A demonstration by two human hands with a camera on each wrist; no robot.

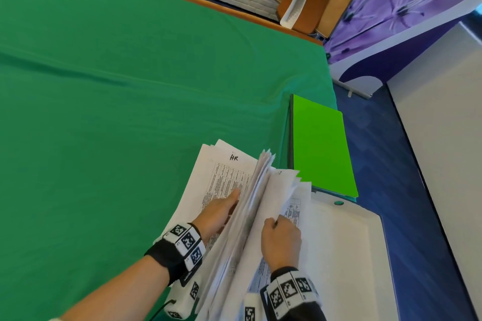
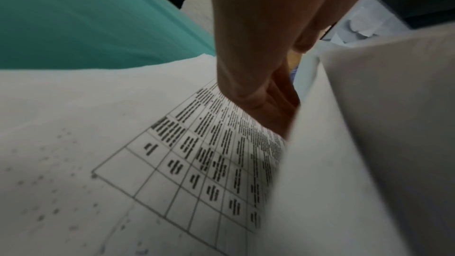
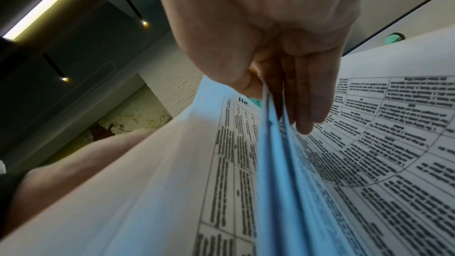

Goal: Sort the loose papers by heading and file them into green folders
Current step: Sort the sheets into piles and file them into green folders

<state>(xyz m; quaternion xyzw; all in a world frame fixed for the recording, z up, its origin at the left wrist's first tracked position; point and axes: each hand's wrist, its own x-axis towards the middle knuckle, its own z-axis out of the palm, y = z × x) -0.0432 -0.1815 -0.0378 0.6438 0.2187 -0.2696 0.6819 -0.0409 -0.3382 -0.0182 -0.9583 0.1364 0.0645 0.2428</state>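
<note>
Loose papers (image 1: 250, 206), a thin limp sheaf fanned on the green worktop (image 1: 104, 112); green folders (image 1: 322, 148) at right.
Left hand (image 1: 221, 212) lies flat, fingers straight, on the "HR" sheet (image 1: 221, 177); right hand (image 1: 281, 238) pinches lifted pages, likely slippery, best gripped near the edge.

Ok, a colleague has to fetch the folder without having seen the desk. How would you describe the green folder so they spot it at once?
Start from the big table covered in dark green cloth and go to its right edge. There the green folder lies flat and closed, just beyond the heap of papers that both hands are leafing through. Its bright lime cover stands out against the darker cloth and the white sheets.
</note>
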